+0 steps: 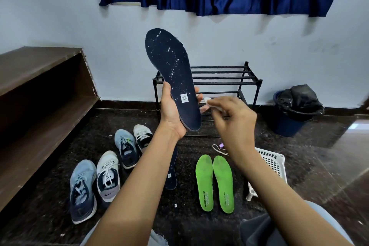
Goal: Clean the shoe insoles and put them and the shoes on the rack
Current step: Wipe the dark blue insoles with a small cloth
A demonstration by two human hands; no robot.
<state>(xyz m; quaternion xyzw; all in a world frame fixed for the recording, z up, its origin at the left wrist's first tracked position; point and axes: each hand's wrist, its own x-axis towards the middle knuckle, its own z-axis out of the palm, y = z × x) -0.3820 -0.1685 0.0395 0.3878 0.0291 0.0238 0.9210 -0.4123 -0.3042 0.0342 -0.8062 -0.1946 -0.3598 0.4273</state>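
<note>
left hand point(171, 112) grips navy insole point(169, 62) by heel, toe at 12 o'clock, speckled face toward viewer for wiping; right hand point(233, 116) pinches white wipe point(207, 101) at insole's 3 o'clock; green insoles point(213, 181) on floor, 5 o'clock; rack point(219, 78) behind

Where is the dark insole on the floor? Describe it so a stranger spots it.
Start at the black rack against the wall and come down to the floor. Between the shoes and the two green insoles lies one dark blue insole, partly hidden by the left forearm. Unlike the green pair, it lies alone, with a small white label.
</note>
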